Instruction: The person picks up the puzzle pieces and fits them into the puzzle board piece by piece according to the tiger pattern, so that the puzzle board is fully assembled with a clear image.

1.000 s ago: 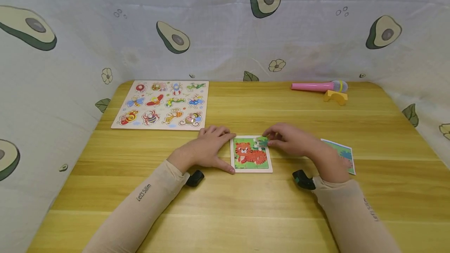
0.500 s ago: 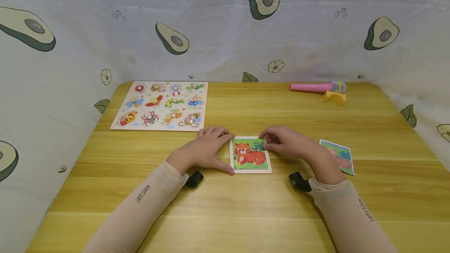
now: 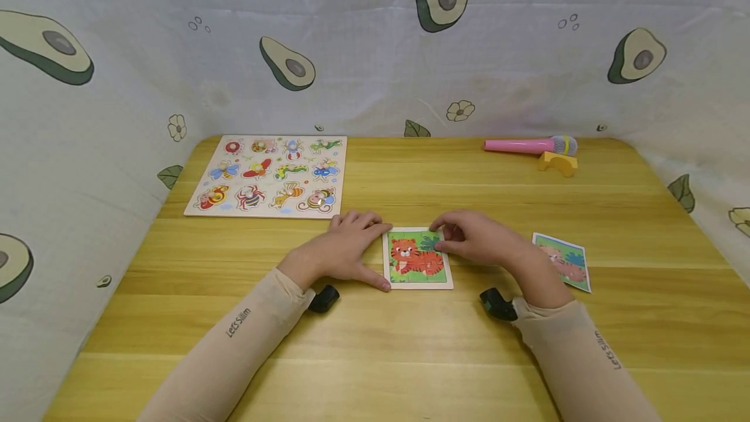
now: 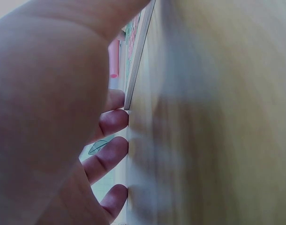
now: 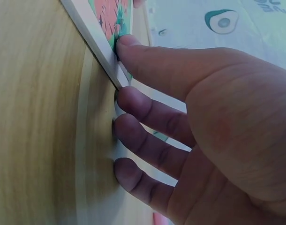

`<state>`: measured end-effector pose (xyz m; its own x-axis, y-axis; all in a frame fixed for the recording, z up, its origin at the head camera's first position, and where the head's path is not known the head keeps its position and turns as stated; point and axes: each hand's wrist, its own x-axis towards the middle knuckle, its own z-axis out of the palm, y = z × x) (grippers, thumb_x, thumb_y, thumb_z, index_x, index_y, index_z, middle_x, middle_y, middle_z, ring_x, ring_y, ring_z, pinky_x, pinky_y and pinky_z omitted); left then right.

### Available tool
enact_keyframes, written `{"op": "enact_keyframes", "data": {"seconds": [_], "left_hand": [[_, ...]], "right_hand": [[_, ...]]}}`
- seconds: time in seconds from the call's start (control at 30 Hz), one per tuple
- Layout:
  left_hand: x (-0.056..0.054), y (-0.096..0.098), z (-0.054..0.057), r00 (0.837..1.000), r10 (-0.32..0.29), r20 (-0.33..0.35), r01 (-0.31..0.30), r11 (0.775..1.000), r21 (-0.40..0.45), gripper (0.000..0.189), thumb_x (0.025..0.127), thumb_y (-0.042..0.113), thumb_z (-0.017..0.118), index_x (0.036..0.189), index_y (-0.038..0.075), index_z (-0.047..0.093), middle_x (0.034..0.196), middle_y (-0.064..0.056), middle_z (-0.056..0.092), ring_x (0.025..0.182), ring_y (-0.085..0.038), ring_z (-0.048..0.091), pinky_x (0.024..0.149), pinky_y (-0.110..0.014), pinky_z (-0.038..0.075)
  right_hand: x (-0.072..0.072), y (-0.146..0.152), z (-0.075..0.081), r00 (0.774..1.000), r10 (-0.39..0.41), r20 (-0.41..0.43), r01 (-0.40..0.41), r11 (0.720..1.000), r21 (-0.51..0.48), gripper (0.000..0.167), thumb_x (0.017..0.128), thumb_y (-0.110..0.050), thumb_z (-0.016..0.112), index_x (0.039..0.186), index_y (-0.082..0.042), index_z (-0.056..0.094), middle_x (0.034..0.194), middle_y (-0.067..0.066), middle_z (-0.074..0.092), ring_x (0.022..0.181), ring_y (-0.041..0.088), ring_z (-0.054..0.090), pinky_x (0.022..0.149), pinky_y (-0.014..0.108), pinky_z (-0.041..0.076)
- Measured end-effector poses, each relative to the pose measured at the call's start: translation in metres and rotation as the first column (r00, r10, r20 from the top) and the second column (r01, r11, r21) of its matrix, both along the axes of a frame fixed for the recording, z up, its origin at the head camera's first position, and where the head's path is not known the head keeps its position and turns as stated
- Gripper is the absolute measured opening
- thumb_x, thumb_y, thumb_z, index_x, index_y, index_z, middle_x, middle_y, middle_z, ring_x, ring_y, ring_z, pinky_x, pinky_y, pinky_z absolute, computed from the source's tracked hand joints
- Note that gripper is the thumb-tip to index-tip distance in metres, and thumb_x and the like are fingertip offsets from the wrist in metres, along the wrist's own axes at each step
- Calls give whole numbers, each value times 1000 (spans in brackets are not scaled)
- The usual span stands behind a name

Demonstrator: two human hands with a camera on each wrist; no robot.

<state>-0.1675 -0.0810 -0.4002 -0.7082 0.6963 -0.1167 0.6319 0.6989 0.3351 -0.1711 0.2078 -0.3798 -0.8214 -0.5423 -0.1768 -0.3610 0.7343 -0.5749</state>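
Observation:
A small tiger jigsaw puzzle in a pale frame lies on the table, its picture filled in apart from where fingers cover it. My left hand rests along its left side with fingers spread, index fingertip at the upper corner and thumb at the lower one. At the upper right corner, my right hand touches the puzzle piece with the dark green bush. The right wrist view shows the thumb pressing on the picture, while other fingers touch down beyond the frame's edge. The index fingertip is partly hidden.
A picture card of the same tiger lies right of the puzzle, partly behind the right wrist. A peg puzzle board with insects lies at the back left. A pink toy microphone and a yellow arch block sit at the back right.
The bush piece, tilted over the upper right corner a second ago, now lies flat in the frame. My right hand has shifted slightly left over it. The left hand stays in place.

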Motion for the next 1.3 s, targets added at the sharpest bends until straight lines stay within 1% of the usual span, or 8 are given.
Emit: {"op": "enact_keyframes", "data": {"seconds": [0.13,0.23,0.3,0.5,0.67,0.9,1.3], "left_hand": [[-1,0,0,1000,2,-2,-2,1000,-1,111,70,84,66,156,19,38,146,2,38,131,-21,31,101,-45,25],[-1,1,1,1000,3,-3,-3,1000,-4,111,70,84,66,156,19,38,147,2,38,131,-21,30,101,-45,25],[-1,1,2,1000,3,-3,-3,1000,-4,111,70,83,67,156,20,38,147,2,37,131,-21,30,102,-45,25],[-1,1,3,1000,0,-6,0,1000,-3,111,70,84,67,156,19,39,147,2,38,131,-21,31,102,-46,25],[-1,1,3,1000,-2,-5,1,1000,-2,111,70,83,67,156,19,39,146,2,38,131,-21,31,101,-46,25],[-1,1,3,1000,-1,-4,1,1000,1,110,71,83,67,156,19,39,146,2,38,130,-21,31,101,-45,25],[1,0,1,1000,-1,5,1,1000,3,110,71,83,67,157,20,38,147,2,37,130,-20,30,101,-46,25]], "right_hand": [[-1,2,1,1000,2,3,-2,1000,-5,28,96,-21,71,120,-7,68,89,0,59,79,18,53,73,37,47],[-1,4,3,1000,-11,5,11,1000,5,29,96,-22,72,121,-8,68,90,1,59,80,18,53,73,37,47],[-2,4,3,1000,-24,4,24,1000,12,30,95,-23,72,122,-10,68,89,0,59,79,18,53,72,37,47],[-3,1,3,1000,-12,2,12,1000,11,27,95,-25,73,119,-14,72,84,-2,58,76,18,52,68,36,45],[-2,-1,3,1000,-17,11,16,1000,23,26,95,-23,74,118,-13,73,84,-1,58,77,18,52,68,35,45],[-1,-3,4,1000,-18,4,18,999,32,28,94,-24,74,119,-11,73,84,-2,59,76,17,51,68,35,45],[0,-5,2,999,-38,20,37,998,45,30,91,-28,78,117,-14,73,84,-1,57,76,17,52,69,35,46]]}}
